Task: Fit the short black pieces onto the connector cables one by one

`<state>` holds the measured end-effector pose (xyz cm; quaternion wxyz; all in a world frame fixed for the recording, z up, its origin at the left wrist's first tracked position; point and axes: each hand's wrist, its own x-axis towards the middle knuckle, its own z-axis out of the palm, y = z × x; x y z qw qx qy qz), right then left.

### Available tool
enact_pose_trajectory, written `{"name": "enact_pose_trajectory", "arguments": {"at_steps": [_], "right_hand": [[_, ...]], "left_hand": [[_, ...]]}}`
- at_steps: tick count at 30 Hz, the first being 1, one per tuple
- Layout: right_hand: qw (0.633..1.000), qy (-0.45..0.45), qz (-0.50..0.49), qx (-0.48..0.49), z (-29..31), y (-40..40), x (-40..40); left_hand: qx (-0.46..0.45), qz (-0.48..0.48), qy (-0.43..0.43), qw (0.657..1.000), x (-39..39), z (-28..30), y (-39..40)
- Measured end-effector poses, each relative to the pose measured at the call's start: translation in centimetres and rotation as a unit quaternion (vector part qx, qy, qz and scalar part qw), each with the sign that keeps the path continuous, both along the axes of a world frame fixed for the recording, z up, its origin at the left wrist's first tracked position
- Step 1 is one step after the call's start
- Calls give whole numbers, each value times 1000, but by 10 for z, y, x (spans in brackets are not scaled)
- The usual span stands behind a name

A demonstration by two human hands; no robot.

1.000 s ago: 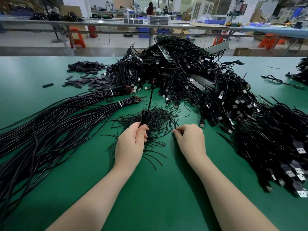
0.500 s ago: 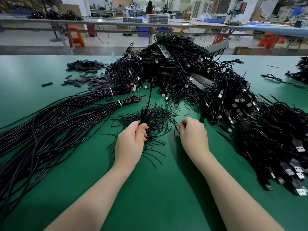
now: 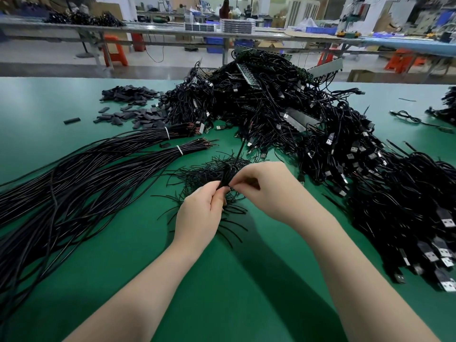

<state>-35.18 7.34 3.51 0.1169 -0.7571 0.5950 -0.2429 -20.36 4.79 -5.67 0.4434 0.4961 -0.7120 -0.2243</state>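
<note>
both hands meet above the tabletop [image 3: 246, 280] — left hand [image 3: 199, 218] clamped on the upright cable bunch [image 3: 225, 178], right hand [image 3: 269, 191] pinching a short black piece [image 3: 232, 185] against its near end.

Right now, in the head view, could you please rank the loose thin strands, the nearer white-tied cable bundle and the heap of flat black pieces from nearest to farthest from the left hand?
1. Loose thin strands: directly around and beyond the left hand.
2. Nearer white-tied cable bundle: beyond it, to the left.
3. Heap of flat black pieces: far left, near the table's back edge.
</note>
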Motion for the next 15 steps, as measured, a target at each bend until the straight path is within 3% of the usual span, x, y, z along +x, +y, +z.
{"name": "enact_pose_trajectory", "arguments": {"at_steps": [4,15], "right_hand": [[999,-38,-6,-31,-1,0,1],[998,-37,29,-31,-1,2,-1]], "left_hand": [[12,12,1,1000,0,3,1],[0,48,-142,989,-6,6,5]]}}
